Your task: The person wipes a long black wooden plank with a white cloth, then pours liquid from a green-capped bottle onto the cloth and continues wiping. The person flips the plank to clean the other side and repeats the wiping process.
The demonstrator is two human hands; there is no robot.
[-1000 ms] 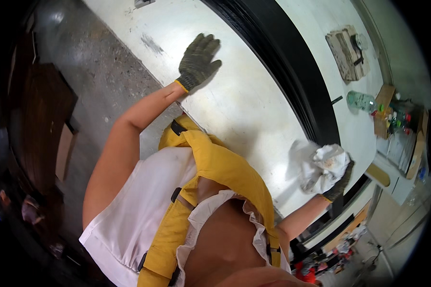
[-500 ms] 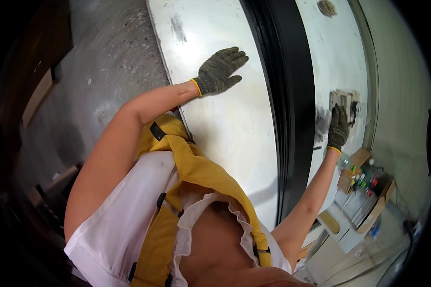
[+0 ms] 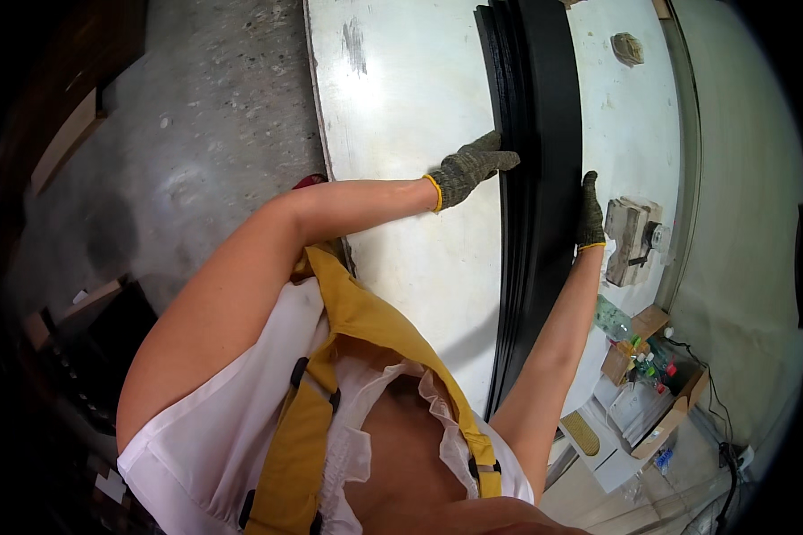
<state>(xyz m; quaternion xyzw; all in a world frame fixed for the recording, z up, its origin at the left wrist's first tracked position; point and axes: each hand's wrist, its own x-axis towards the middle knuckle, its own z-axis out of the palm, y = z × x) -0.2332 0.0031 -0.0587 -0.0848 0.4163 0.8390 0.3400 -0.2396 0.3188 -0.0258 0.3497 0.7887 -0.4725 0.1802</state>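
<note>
A stack of long black panels (image 3: 537, 125) lies lengthwise on a white worktable (image 3: 401, 98). My left hand (image 3: 469, 168), in a grey knit glove with a yellow cuff, reaches across the white surface, and its fingertips hook onto the stack's left edge. In the same kind of glove, my right hand (image 3: 589, 214) clasps the stack's right edge from the other side. Both hands sit at about the same height along the panels, one on each side.
A grey block-shaped tool (image 3: 632, 239) lies on the table right of the panels, with a crumpled rag (image 3: 627, 46) farther up. An open cardboard box of small bottles (image 3: 653, 367) and a green bottle (image 3: 608, 316) sit near the wall. Concrete floor (image 3: 196, 143) lies to the left.
My right hand let go of the white rag, reached toward the grey block, then came onto the panels' right edge. My left hand slid from flat on the table to the left edge.
</note>
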